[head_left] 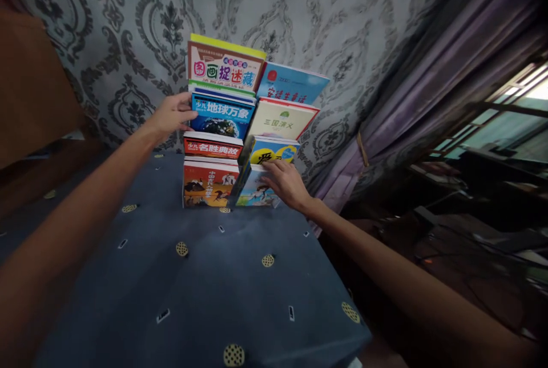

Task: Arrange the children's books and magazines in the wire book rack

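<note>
Two columns of children's books stand in stepped rows against the wall. My left hand [173, 113] is at the left edge of a blue book with a globe [222, 120], its fingers closed around that edge. Over the top of a light blue picture book [257, 191] at the front right, my right hand [286, 182] has its fingers bent and pressed on it. Just behind that is a blue and yellow book [276, 151]. A red book [214, 149] and an orange-red book [209, 182] stand in front of the globe book. Any holder beneath the books is mostly hidden.
A dark blue patterned tablecloth [222, 288] covers the table, whose right edge drops away near the front. Behind stands a damask-papered wall [171, 20]. A brown box [34, 83] is at the left, a tied purple curtain [363, 145] at the right.
</note>
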### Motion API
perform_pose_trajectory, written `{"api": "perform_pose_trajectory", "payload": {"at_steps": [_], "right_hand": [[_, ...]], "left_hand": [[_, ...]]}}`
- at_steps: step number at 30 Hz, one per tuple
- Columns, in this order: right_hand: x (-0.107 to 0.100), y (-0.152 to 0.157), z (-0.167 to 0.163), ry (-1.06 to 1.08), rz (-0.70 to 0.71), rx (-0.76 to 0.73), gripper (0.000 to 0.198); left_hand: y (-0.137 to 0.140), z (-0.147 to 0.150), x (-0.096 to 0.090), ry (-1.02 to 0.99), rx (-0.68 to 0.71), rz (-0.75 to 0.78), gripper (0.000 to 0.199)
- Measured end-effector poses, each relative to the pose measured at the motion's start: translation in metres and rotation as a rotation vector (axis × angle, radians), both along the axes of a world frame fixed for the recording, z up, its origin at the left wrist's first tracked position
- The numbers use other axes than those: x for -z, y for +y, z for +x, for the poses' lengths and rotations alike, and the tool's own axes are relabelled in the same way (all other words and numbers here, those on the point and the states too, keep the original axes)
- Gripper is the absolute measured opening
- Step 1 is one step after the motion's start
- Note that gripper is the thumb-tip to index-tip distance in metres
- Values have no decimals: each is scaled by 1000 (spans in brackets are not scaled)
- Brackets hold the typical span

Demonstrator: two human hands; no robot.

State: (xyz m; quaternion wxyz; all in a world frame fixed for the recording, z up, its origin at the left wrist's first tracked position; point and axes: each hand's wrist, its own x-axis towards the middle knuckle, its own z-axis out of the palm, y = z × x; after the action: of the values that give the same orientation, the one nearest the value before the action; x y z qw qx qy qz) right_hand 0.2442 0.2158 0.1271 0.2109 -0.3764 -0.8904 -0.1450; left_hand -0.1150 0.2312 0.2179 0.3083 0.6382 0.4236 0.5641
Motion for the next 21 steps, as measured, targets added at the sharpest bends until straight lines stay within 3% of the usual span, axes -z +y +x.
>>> {"api": "perform_pose_trajectory", "payload": {"at_steps": [11,16,21], "right_hand": [[9,5,2,130,-86,-48,26],[-10,8,3,108,-277,-45,36],[-36,21,0,-121,-484,59,51]], "left_hand": [[3,-1,3,29,46,1,43],[5,-3,4,23,82,33,39],[4,-3,4,14,81,40,39]]}}
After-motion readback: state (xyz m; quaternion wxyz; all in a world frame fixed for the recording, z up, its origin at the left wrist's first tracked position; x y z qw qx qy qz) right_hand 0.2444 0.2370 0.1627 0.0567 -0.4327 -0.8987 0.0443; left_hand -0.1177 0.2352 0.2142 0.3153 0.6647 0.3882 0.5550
